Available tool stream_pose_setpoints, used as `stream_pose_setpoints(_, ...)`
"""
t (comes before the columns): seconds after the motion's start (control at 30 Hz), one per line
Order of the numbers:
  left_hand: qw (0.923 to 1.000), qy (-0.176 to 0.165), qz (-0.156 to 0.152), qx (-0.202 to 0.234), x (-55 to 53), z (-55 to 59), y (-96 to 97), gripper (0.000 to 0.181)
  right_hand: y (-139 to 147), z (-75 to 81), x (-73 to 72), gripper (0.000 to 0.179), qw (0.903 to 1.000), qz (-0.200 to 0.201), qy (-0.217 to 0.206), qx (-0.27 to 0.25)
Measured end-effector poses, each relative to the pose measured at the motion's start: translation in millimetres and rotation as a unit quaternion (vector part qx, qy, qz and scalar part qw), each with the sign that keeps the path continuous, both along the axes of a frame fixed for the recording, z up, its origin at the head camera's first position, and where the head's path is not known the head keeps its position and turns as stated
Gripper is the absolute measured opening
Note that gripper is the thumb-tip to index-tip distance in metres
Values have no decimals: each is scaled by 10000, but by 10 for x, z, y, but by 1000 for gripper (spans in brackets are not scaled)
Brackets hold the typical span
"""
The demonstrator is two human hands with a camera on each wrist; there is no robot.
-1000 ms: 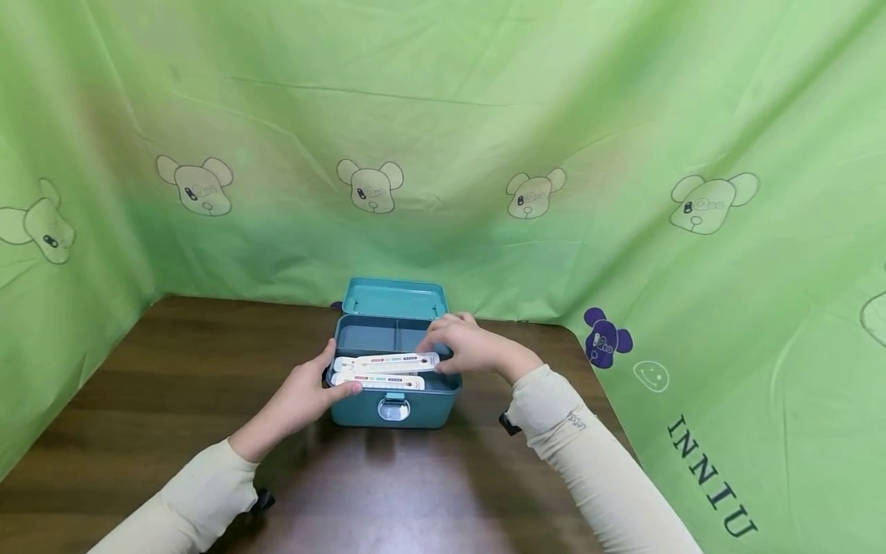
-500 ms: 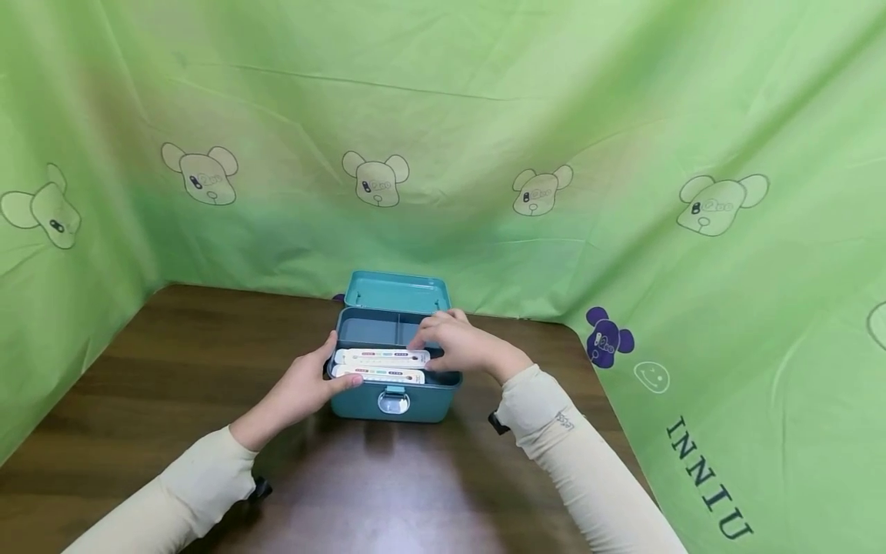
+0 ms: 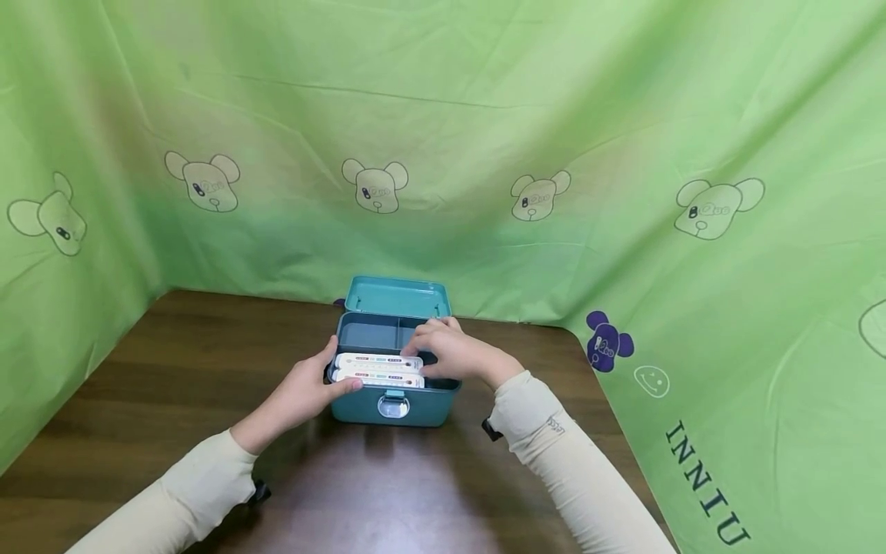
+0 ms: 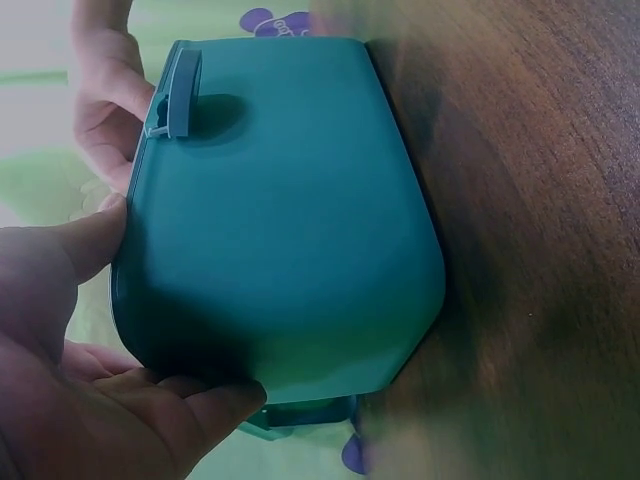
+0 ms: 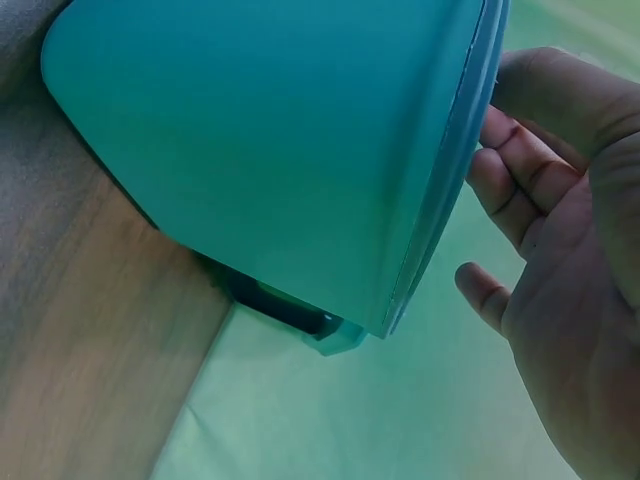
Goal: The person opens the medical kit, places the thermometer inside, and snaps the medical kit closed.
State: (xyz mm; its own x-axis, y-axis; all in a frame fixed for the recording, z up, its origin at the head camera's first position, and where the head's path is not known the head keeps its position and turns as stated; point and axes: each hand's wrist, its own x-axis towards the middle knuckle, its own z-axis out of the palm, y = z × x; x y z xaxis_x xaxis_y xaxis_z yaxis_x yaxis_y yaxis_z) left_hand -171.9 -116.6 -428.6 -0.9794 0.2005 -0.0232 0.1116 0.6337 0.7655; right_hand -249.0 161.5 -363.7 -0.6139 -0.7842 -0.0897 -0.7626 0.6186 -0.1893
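Note:
A teal storage box point(image 3: 429, 406) stands on the table with its lid point(image 3: 398, 295) tipped back. Two long white packets with coloured print lie side by side in its front part: a front packet point(image 3: 388, 380) and a rear packet point(image 3: 367, 362). My left hand point(image 3: 301, 392) grips the box's left end, thumb over the front rim, and its fingers press the side wall in the left wrist view. At the rear packet's right end, my right hand point(image 3: 457, 354) pinches it. The right fingertips are hidden behind the box wall in the right wrist view.
Behind the packets is a grey divided tray point(image 3: 367, 332) in the box. A latch point(image 3: 394, 405) hangs on the front. The brown wooden table point(image 3: 228, 346) surrounds the box, and a green printed curtain point(image 3: 457, 254) borders the table at the back and sides.
My right hand has moved left and slightly down with the rear packet, which went from slanting to lying level beside the front one. The left hand keeps its hold on the box.

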Motion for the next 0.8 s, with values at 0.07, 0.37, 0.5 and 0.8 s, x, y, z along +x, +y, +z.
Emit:
stream_pose_setpoints(0.07, 10000, 37, -24, -30, -4, -11, 4, 111, 3, -5, 7, 32, 10000, -7, -22, 28)
stream_pose_setpoints(0.37, 10000, 10, -26, -29, -6, 8, 5, 111, -29, -24, 14, 33, 9998, 99, 159, 95)
stream_pose_setpoints(0.5, 10000, -37, -28, -14, -11, 27, 5, 110, -32, -36, 22, 31, 9989, 114, 436, 104)
stream_pose_setpoints(0.8, 9998, 77, 113, 115, -39, 36, -60, 99, 114, -114, 52, 33, 9954, 147, 664, -675)
